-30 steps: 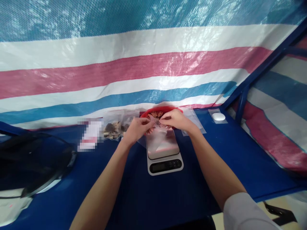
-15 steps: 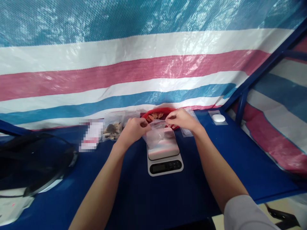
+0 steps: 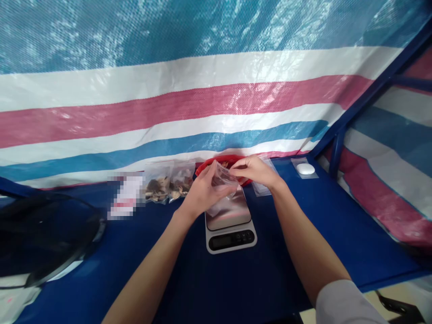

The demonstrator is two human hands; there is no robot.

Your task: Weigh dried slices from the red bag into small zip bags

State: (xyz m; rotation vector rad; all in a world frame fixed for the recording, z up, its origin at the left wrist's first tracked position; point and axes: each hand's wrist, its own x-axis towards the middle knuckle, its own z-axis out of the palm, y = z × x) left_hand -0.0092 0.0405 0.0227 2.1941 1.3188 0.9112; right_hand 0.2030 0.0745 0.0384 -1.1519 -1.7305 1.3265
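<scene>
Over the scale [image 3: 231,241], your left hand [image 3: 203,192] is curved partly open, thumb and fingers apart, with the clear bag [image 3: 224,179] held between them. Your right hand [image 3: 254,171] has thumb and fingertips nearly together at the bag's edge; can't tell whether film is caught there. Bag's mouth looks parted. Handling, by judgement: near weightless, limp, slick; film likely to cling to itself and crumple under a full fist. Best hold: light pinch on each lip, opposite sides. Losing the opening seems a bigger risk than tearing. Just beyond your hands, the red container [image 3: 201,168], partly hidden. Left of it on the blue worktop [image 3: 340,225], filled bags [image 3: 157,189]; right, flat clear plastic [image 3: 263,189]; farther right, a white oval object [image 3: 305,168].
</scene>
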